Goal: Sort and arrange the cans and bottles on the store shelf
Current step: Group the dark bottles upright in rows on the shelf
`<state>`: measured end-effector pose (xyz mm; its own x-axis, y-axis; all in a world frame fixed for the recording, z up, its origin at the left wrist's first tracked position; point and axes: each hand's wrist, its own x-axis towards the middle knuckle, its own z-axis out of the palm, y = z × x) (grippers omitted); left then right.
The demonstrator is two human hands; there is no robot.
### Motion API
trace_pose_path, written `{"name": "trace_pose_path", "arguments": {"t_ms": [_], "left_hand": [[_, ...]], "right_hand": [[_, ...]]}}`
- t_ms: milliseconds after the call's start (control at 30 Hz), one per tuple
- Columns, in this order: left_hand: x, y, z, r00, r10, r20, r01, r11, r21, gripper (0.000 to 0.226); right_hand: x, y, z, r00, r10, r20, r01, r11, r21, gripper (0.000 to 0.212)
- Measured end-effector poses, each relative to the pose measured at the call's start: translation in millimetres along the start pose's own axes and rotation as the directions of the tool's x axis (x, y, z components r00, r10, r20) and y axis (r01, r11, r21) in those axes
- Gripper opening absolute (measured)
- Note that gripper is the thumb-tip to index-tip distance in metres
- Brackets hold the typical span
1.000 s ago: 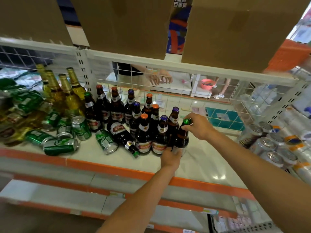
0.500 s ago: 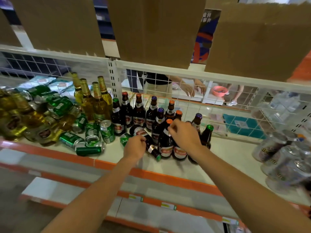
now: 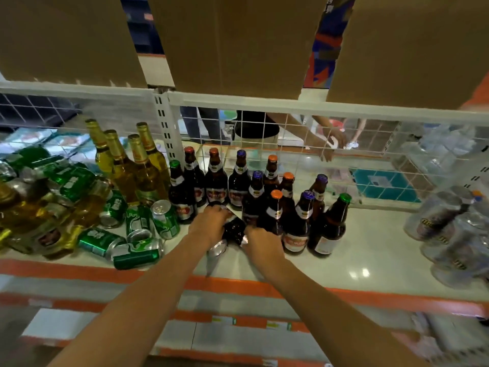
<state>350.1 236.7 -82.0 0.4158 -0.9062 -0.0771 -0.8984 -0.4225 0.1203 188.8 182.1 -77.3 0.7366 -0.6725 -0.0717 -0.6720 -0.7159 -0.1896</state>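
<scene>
Bottle (image 3: 234,229), one fallen, in left grip (image 3: 211,223), right grip (image 3: 260,246); upright: eleven dark bottles (image 3: 296,229), four yellow bottles (image 3: 144,173).

Cardboard boxes (image 3: 232,43) (three, overhead), person (image 3: 256,125) beyond

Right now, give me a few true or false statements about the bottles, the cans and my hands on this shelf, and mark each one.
1. The left hand and the right hand both hold a fallen dark bottle that lies on its side. True.
2. The golden bottles stand to the right of the dark ones. False: they stand to the left.
3. Several green cans lie tipped over on the shelf. True.
4. The rightmost standing bottle has an orange cap. False: its cap is green.
</scene>
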Motion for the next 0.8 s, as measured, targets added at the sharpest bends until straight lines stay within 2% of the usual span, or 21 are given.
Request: {"name": "trace_pose_path", "arguments": {"t_ms": [133,233,367,467,600,800], "left_hand": [[16.5,-20.3,0.3,0.991,0.112,0.076,-0.115,0.993,0.037,0.062],[24.8,-37.8,3.3,0.982,0.153,0.111,-0.159,0.986,0.044,0.069],[28.0,-52.3,15.5,0.974,0.196,0.113,-0.202,0.978,0.042,0.07],[31.0,-54.2,18.9,0.972,0.221,0.086,-0.225,0.973,0.051,0.062],[30.7,-56.3,21.2,0.966,0.247,0.08,-0.246,0.969,-0.015,0.063],[24.6,-59.5,24.8,0.973,0.227,0.032,-0.221,0.967,-0.129,0.073]], "right_hand": [[3.1,-17.4,14.8,0.989,0.132,0.064,-0.129,0.99,-0.055,0.023],[10.6,-34.6,17.0,0.975,0.215,0.05,-0.204,0.966,-0.159,0.03],[15.4,-52.5,23.7,0.969,0.225,0.101,-0.183,0.929,-0.322,0.036],[14.5,-57.8,32.1,0.959,0.245,0.14,-0.169,0.896,-0.41,0.037],[11.8,-64.3,27.0,0.95,0.269,0.159,-0.184,0.893,-0.411,0.028],[4.4,-66.4,-24.5,0.971,0.233,0.059,-0.192,0.9,-0.39,0.019]]}}
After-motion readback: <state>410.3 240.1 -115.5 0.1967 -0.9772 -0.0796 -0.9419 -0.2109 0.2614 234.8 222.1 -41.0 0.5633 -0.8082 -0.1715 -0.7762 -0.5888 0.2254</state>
